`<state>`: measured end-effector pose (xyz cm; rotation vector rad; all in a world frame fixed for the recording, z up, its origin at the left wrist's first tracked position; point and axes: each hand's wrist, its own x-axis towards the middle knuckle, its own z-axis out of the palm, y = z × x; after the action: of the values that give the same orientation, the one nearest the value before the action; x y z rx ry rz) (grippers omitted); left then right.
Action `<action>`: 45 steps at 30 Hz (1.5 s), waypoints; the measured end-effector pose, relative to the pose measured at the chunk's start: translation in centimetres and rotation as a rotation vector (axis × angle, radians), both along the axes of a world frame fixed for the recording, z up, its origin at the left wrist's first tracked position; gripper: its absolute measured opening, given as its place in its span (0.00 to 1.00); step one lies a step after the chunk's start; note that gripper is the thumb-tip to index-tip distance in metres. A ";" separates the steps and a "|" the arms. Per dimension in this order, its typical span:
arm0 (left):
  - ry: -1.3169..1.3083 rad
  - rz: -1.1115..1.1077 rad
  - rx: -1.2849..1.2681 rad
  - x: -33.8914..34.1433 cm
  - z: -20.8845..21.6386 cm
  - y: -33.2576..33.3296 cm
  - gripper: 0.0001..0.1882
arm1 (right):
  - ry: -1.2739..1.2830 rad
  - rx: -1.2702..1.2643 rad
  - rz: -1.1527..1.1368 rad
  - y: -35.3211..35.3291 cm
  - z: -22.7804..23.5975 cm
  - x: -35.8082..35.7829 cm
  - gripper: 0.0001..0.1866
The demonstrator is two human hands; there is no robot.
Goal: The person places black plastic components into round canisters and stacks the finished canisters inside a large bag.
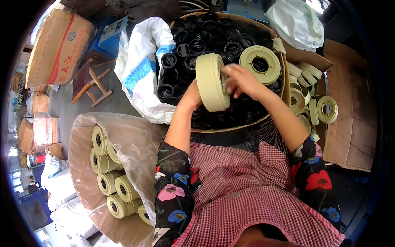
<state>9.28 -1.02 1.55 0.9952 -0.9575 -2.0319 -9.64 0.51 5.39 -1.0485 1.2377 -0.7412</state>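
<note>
Carton [285, 70] heaped with black round parts [210, 43] is our landmark, and over its middle we see the cream ring part [207, 84] held on edge. The left hand [192, 96] curves round the ring's left side and grips it; the right hand [242, 82] has its fingers half bent and slightly parted at the right face, and we cannot tell whether they pinch anything small. We judge the step in hand to be work on that face; the next move calls for a steady left grip while the right fingers press or turn there. A second cream ring [247, 64] lies on the black parts at the carton's right. Left of the carton and nearer us, a plastic-lined box [82, 164] holds stacked cream pieces [108, 184] with dark centres; right of the carton, a brown box [349, 119] holds loose cream rings [322, 110].
</note>
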 end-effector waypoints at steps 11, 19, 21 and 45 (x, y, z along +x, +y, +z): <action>-0.960 0.293 -0.635 5.2 0.1 -2.0 0.32 | 0.628 -0.622 -0.277 -2.4 -2.9 -5.0 0.21; -1.619 0.134 -0.443 7.5 -3.0 -2.9 0.40 | 1.487 -0.152 0.185 -1.5 -1.1 -4.5 0.33; -1.797 0.255 -0.483 5.9 -3.0 -2.4 0.35 | 1.584 -0.188 0.194 -1.5 -2.7 -4.6 0.34; -0.394 0.483 -0.477 -2.0 -0.8 0.0 0.13 | -0.358 -0.045 -0.001 0.2 -0.5 -0.5 0.23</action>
<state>7.32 -0.98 0.72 1.2283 -1.1911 -1.1597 -10.16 0.66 4.86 -0.9037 0.9170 -0.9168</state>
